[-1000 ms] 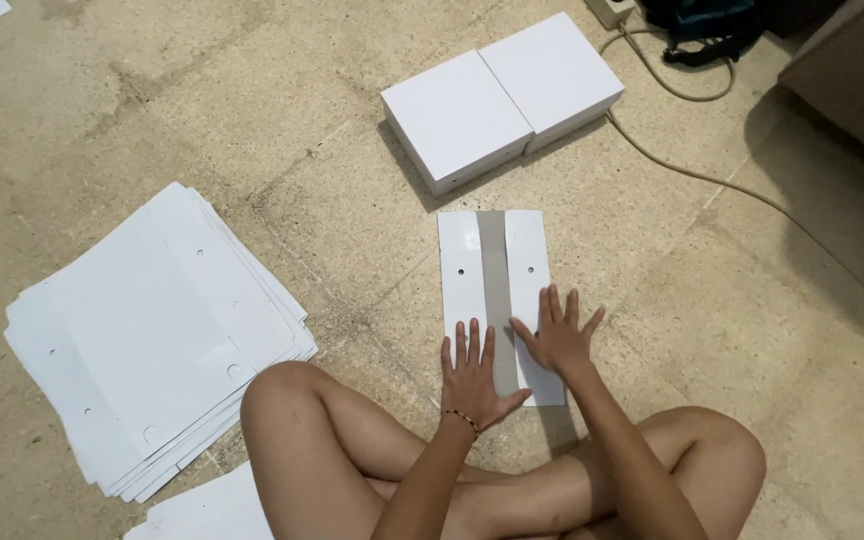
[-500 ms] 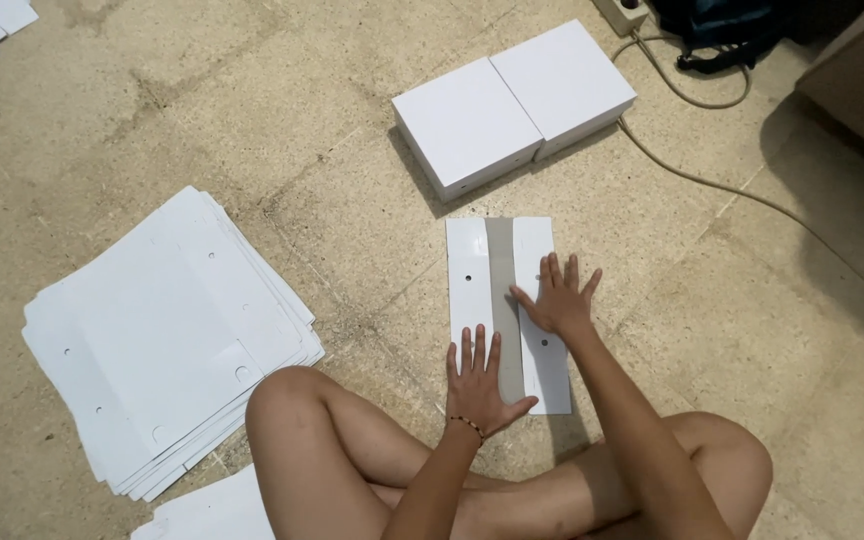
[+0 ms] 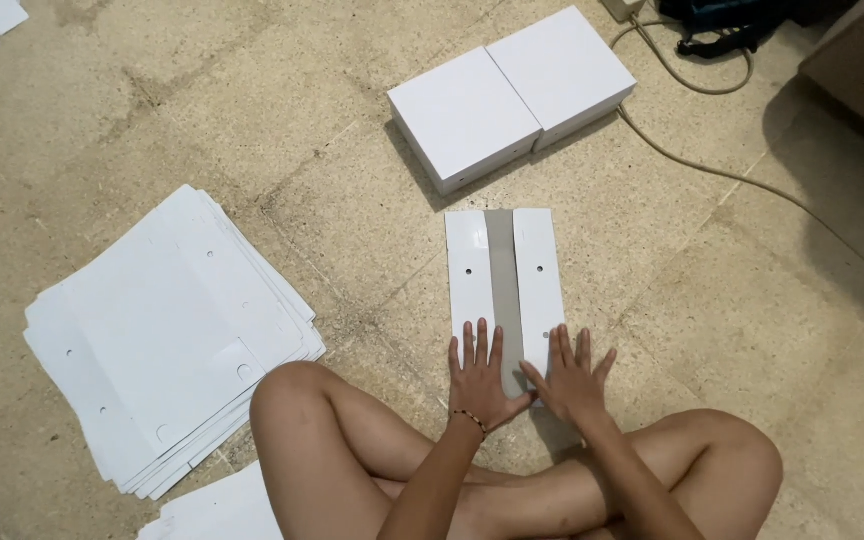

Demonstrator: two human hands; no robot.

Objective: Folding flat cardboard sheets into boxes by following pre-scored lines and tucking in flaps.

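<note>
Both hands lay flat, fingers spread and gripping nothing, the left hand (image 3: pixel 479 378) and right hand (image 3: pixel 572 377) pressing the near end of the folded card (image 3: pixel 505 285) at lower centre (white flaps, grey strip between). Two white boxes (image 3: pixel 512 95) sat above it, a sheet stack (image 3: pixel 167 335) at left.

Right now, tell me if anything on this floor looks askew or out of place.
The stack of flat white sheets is fanned out, edges not lined up. A cable trails loose across the floor. The folded card under both hands lies flat, and the two white boxes sit snugly together.
</note>
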